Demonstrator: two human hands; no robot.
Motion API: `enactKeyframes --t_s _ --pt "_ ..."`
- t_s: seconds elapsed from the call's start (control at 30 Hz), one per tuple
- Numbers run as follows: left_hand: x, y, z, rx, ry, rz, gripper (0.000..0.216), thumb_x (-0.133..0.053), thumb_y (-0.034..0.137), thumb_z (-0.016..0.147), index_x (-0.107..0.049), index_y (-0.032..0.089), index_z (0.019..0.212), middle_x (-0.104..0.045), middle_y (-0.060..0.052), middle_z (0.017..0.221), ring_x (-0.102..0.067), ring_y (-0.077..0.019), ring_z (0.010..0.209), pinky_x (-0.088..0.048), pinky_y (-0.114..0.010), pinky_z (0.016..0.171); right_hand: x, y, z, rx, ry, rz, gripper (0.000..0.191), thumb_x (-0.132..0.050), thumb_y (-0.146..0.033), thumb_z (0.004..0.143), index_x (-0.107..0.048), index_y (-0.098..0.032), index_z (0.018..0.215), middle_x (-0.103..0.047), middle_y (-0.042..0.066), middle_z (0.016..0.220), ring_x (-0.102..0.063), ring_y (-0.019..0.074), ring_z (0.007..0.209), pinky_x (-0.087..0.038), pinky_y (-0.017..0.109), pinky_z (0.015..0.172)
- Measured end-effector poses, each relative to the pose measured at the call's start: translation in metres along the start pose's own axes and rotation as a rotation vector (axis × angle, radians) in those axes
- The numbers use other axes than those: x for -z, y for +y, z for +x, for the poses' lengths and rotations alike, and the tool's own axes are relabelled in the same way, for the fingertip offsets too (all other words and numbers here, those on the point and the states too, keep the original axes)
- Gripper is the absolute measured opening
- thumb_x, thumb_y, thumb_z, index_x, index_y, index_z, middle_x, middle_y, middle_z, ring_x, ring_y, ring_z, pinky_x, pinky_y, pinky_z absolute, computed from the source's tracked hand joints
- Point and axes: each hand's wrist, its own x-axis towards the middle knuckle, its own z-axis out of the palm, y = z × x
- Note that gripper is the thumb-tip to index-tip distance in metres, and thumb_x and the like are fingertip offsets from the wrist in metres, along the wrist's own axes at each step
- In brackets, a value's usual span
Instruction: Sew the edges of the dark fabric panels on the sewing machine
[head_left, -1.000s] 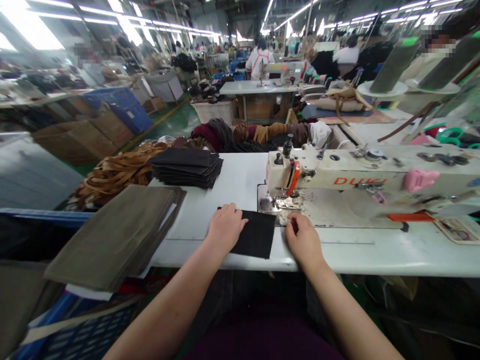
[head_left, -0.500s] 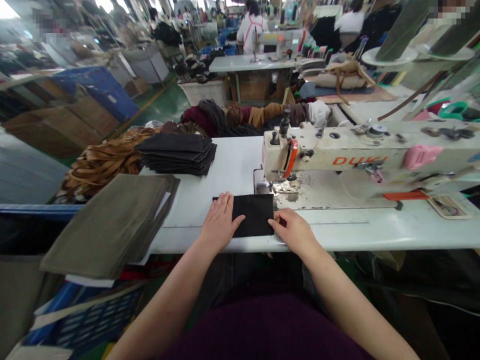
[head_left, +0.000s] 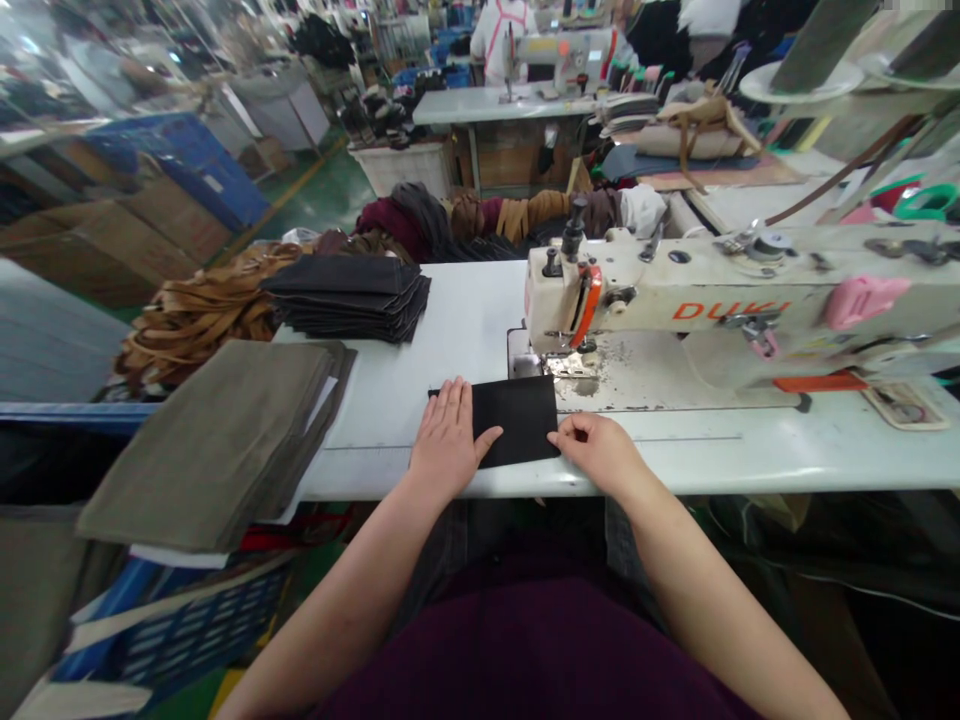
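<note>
A black rectangular fabric piece [head_left: 517, 420] lies on the white sewing table [head_left: 382, 420], just in front of the sewing machine's [head_left: 622, 290] metal needle plate. My left hand [head_left: 450, 435] rests flat on the left part of the fabric, fingers stretched out and thumb spread to the right. With thumb and fingertips, my right hand [head_left: 592, 447] pinches the right edge of the same piece near its lower corner. The far edge of the fabric lies close to the presser foot [head_left: 574, 365]; whether it touches is unclear.
A stack of dark fabric pieces [head_left: 349, 295] sits at the table's back left. Larger olive-grey pieces [head_left: 202, 445] hang over the left front edge. Beyond are tan straps [head_left: 202, 320] and bundled cloth [head_left: 465, 225]. A person [head_left: 499, 40] is at another machine in the background.
The black fabric has shifted slightly right and tilted, its right end now a little farther from me. Both hands moved slightly right with it. The camera view has tipped down a little.
</note>
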Motion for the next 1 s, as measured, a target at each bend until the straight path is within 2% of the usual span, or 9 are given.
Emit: enactKeyframes --t_s 0.27,0.53,0.63,0.7,0.8,0.9,1.0 --pt "0.003 -0.002 0.000 -0.015 -0.007 -0.002 0.083 -0.032 0.062 0.103 -0.023 0.000 0.158 -0.021 -0.020 0.165 -0.019 -0.0312 0.154 -0.022 -0.048 0.127 -0.001 -0.010 -0.003 -0.004 0.023 -0.143 0.021 -0.072 -0.032 0.082 -0.062 -0.022 0.067 -0.060 -0.002 0.073 -0.053 0.0140 0.066 -0.036 0.027 0.063" --pt "0.006 0.000 0.000 0.005 -0.033 0.009 0.084 -0.033 0.063 0.103 -0.023 0.000 0.158 -0.020 -0.019 0.166 -0.017 -0.0302 0.155 -0.022 -0.047 0.127 -0.002 -0.011 -0.007 0.022 0.040 -0.190 0.021 -0.074 -0.030 0.084 -0.062 -0.023 0.069 -0.060 -0.002 0.076 -0.054 0.0143 0.069 -0.036 0.027 0.065" --pt "0.007 0.001 0.000 0.004 -0.033 0.012 0.084 -0.037 0.063 0.103 -0.024 0.001 0.158 -0.021 -0.019 0.165 -0.019 -0.0305 0.155 -0.024 -0.047 0.126 -0.001 -0.012 -0.010 -0.005 0.084 -0.238 0.022 -0.077 -0.034 0.083 -0.060 -0.023 0.072 -0.060 -0.002 0.080 -0.054 0.0145 0.069 -0.035 0.027 0.063" --pt "0.010 0.004 0.002 0.030 -0.023 0.013 0.084 -0.041 0.062 0.102 -0.027 0.000 0.157 -0.023 -0.022 0.164 -0.021 -0.0333 0.154 -0.026 -0.049 0.125 -0.001 -0.011 -0.011 -0.005 0.137 -0.285 0.025 -0.079 -0.038 0.081 -0.059 -0.024 0.077 -0.059 -0.002 0.082 -0.054 0.0153 0.070 -0.034 0.028 0.063" --pt "0.019 0.016 0.010 0.045 0.043 0.002 0.077 -0.049 0.056 0.101 -0.038 -0.001 0.151 -0.027 -0.026 0.162 -0.025 -0.0380 0.152 -0.026 -0.053 0.124 0.000 -0.008 -0.011 0.076 0.194 -0.333 0.028 -0.081 -0.039 0.081 -0.057 -0.024 0.081 -0.057 -0.001 0.082 -0.055 0.0173 0.073 -0.036 0.029 0.067" --pt "0.027 0.033 0.023 -0.160 0.101 -0.068 0.052 -0.045 0.031 0.105 -0.043 0.003 0.149 -0.036 -0.020 0.159 -0.030 -0.0303 0.151 -0.025 -0.045 0.127 0.000 -0.003 -0.009 0.164 0.200 -0.330 0.027 -0.079 -0.037 0.082 -0.056 -0.023 0.084 -0.056 0.000 0.080 -0.054 0.0191 0.075 -0.039 0.030 0.071" --pt "0.025 0.048 0.035 -0.400 0.053 -0.149 0.047 -0.037 0.014 0.103 -0.045 0.007 0.149 -0.044 -0.014 0.156 -0.038 -0.0227 0.147 -0.030 -0.036 0.125 -0.001 0.001 -0.009 0.214 0.204 -0.312 0.025 -0.077 -0.035 0.083 -0.055 -0.023 0.084 -0.057 0.001 0.081 -0.054 0.0203 0.077 -0.040 0.031 0.075"
